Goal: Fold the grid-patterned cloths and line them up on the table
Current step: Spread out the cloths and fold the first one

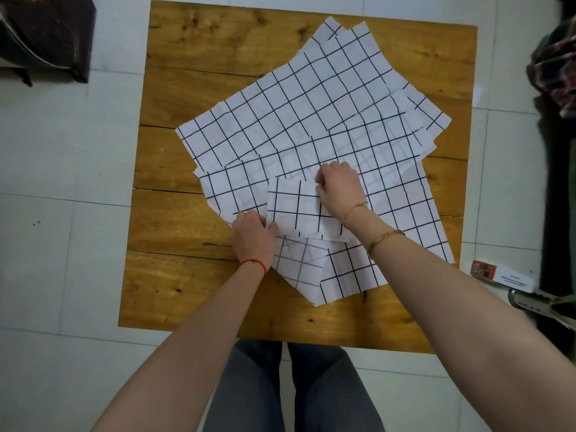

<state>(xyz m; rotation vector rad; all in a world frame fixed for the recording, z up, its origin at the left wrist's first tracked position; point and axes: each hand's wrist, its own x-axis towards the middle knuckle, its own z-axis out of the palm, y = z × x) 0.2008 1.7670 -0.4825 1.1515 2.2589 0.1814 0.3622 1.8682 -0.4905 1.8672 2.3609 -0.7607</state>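
Observation:
Several white cloths with a black grid lie spread and overlapping on the wooden table [174, 285]. The largest unfolded cloth [299, 98] covers the middle and far right. On top of the pile near the front sits a small folded cloth [296, 210], a compact rectangle. My left hand [253, 238] pinches its lower left corner. My right hand [338, 190] pinches its upper right corner, fingers curled over the edge. Another unfolded cloth [336, 272] sticks out below the folded one toward me.
Bare wood shows along the table's left side and front edge. On the tiled floor stand a dark bag [46, 35] at the far left, plaid fabric [551, 70] at the right, and a small box [498, 274] and a shoe [542, 304] near the table's right front corner.

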